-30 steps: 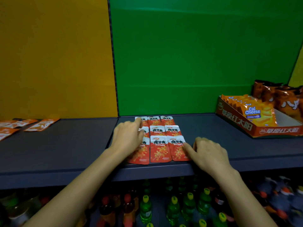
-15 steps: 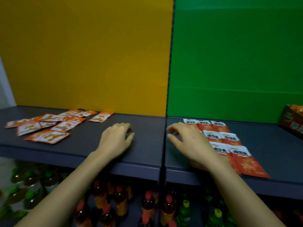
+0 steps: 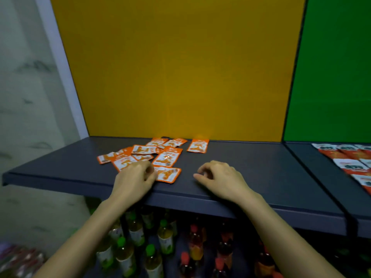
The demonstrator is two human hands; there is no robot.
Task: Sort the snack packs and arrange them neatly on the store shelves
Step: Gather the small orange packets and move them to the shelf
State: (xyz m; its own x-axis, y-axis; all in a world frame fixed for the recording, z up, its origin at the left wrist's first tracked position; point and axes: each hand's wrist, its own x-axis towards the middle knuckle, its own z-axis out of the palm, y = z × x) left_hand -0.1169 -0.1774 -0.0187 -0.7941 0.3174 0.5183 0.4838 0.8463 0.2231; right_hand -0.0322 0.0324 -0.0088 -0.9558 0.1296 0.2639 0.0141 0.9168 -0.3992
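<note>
Several orange snack packs (image 3: 166,158) lie scattered on the dark shelf (image 3: 261,177) in front of the yellow panel. One orange pack (image 3: 197,145) lies apart at the back. My left hand (image 3: 136,177) is at the nearest orange pack (image 3: 168,175), its curled fingers covering the pack's left edge. Whether they pinch the pack is hidden. My right hand (image 3: 220,177) hovers over bare shelf to the right of that pack, fingers loosely curled and holding nothing. Red-and-white snack packs (image 3: 349,163) lie in neat rows on the neighbouring shelf at the far right.
A green back panel (image 3: 331,77) stands behind the right shelf section. Below the shelf stand several bottles with green caps (image 3: 152,255) and red caps (image 3: 194,243). A pale wall (image 3: 26,97) closes off the left side.
My view has swung left, away from the red-and-white rows. Both hands moved left along the shelf. My left hand now reaches the nearest orange pack and its fingers have curled.
</note>
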